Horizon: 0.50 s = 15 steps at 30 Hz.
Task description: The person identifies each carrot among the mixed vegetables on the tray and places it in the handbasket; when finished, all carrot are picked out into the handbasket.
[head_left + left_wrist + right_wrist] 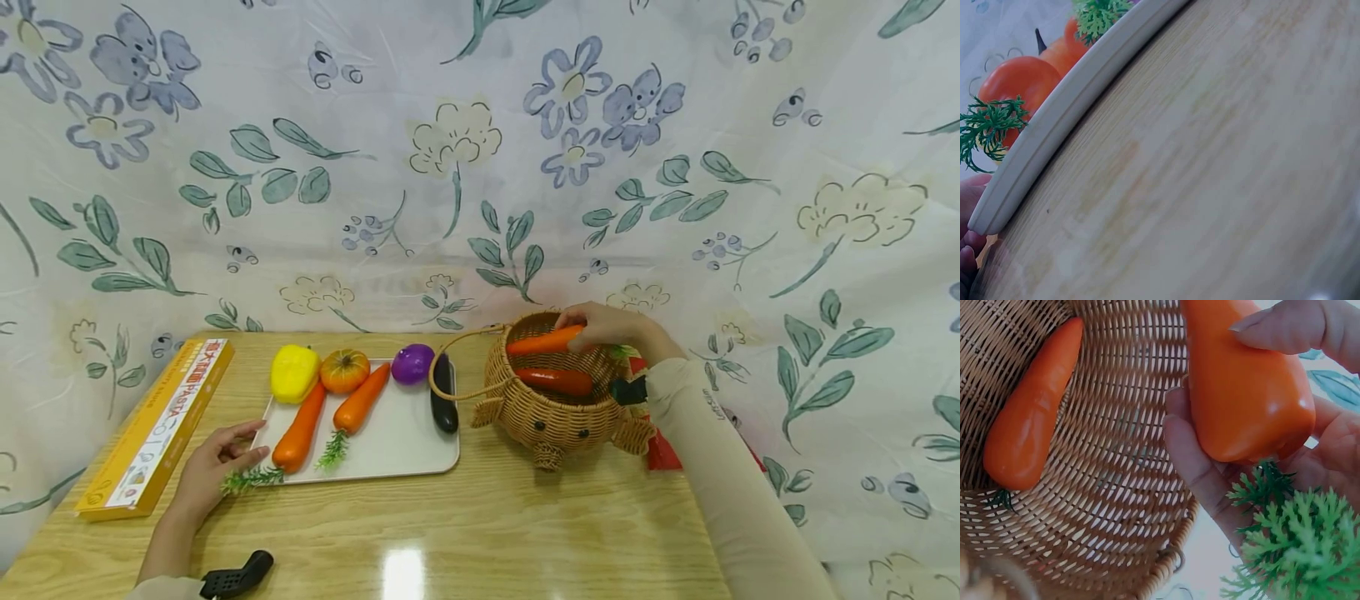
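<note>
Right hand (pixel 600 325): thumb and fingers wrap round an orange carrot (pixel 542 342) at the mouth of the wicker basket (pixel 525 417), twelve o'clock side; second carrot (pixel 555 382) lies inside, toward six. Left hand (pixel 210 467): thumb and fingers narrowly grip the white tray (pixel 397 454) at eight o'clock

The table (pixel 525 533) has a wood-grain surface. Directly on it, left to right: yellow box (pixel 161 425), white tray (pixel 397 460), wicker basket (pixel 562 419), red item (pixel 663 454), partly hidden.
</note>
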Available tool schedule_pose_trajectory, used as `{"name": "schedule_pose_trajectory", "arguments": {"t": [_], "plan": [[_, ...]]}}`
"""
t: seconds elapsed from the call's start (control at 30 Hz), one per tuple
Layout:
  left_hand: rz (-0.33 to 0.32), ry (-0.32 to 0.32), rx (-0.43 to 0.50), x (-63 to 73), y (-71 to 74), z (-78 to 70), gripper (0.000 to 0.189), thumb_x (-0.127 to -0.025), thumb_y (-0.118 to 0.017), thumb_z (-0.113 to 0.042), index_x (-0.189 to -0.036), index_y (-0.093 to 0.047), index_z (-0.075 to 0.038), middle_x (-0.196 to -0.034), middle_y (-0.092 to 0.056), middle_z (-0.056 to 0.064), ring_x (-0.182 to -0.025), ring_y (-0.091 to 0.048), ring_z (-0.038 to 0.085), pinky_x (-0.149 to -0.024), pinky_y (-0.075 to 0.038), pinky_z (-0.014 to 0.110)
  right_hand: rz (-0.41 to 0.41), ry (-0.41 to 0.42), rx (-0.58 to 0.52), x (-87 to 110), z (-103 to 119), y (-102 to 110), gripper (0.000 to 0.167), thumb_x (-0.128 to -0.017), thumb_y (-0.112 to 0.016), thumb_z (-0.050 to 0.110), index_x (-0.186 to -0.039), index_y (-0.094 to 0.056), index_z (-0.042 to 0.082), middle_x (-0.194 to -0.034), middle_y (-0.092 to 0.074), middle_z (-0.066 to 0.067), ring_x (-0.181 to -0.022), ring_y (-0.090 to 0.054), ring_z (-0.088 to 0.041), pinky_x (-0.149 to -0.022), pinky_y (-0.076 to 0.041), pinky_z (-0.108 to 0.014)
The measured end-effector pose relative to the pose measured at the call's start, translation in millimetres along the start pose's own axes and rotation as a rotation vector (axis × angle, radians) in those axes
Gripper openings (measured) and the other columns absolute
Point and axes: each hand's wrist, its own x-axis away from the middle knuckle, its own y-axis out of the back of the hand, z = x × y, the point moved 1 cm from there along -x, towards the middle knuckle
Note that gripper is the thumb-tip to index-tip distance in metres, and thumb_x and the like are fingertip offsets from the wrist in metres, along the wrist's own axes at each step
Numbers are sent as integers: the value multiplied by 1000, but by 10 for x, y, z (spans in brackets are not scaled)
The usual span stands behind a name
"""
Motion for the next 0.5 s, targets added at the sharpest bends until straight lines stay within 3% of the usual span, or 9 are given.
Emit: {"name": "schedule_pose_trajectory", "arguments": {"t": [0.2,0.33,0.5], "plan": [[6,21,2,17,1,-14,55,-93,-70,-35,-136,-58,-3,-110,-52,-16,-80,-46,5,-68,-40,20,59,-28,-8,-117,-9,-50,36,-79,-63,6,-115,-62,-2,-111,-54,-17,-85,-48,-22,-73,-46,-37],[6,22,7,24,5,-23,55,-93,-70,-35,-137,-57,-3,-110,-52,-15,-80,-46,5,-68,-40,19,80,-33,-1,-191,-43,-97,37,-79,-64,6,-114,-61,-5,-109,-55,-16,-81,-49,-20,-72,-49,-40],[-1,9,11,15,15,-37,54,-94,-70,-33,-137,-58,-3,-110,-53,-13,-80,-46,5,-68,-40,18,96,-79,14,-270,-81,-159,36,-78,-65,6,-112,-61,-7,-104,-56,-14,-71,-46,-17,-66,-45,-34]]}}
